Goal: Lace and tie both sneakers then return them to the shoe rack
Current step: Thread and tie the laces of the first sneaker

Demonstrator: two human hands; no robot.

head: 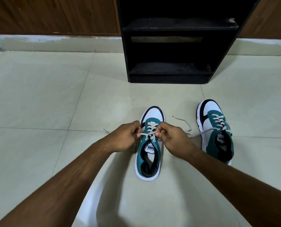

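Two white, teal and black sneakers stand on the tiled floor, toes pointing away from me. The near sneaker (150, 154) is between my hands. My left hand (125, 139) pinches one end of its beige lace (150, 131) on the left side, and my right hand (172, 140) pinches the other end on the right, both at the top eyelets. The lace is crossed through the eyelets with no knot visible. The second sneaker (216, 131) sits to the right, laced, its loose lace ends (185, 125) trailing left across the floor.
A black shoe rack (172, 74) with two bare shelves stands straight ahead against a brown wooden wall (54, 15). Pale floor tiles (54, 95) spread to the left and in front of the rack.
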